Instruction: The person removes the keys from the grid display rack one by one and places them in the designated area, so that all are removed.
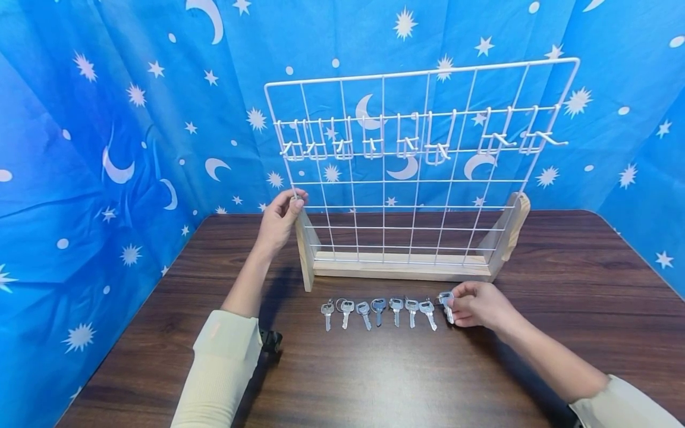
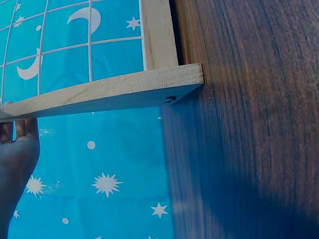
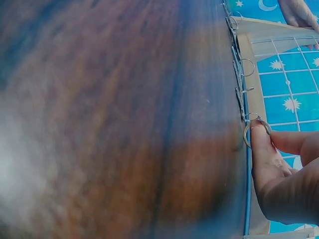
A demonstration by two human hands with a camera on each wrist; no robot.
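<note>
At the right end of a row of silver keys (image 1: 396, 305), my right hand (image 1: 478, 307) pinches one more key (image 1: 448, 310) between thumb and fingers. The right wrist view catches a metal key ring (image 3: 245, 137) at those fingertips. My left hand (image 1: 279, 221) grips the top of the left wooden upright (image 1: 305, 252) of a stand, thumb in front. That stand carries a white wire grid (image 1: 412, 207), which leans back. In the left wrist view, the left hand (image 2: 20, 154) is partly cut off and its fingertips are hidden behind the wood.
Several white wire hooks (image 1: 373, 142) hang along an upper bar of the grid. The stand's wooden base (image 1: 401, 271) lies behind the keys on a dark wood-grain table (image 1: 374, 380). Blue cloth (image 1: 134, 208) with moons and stars encloses the back and sides.
</note>
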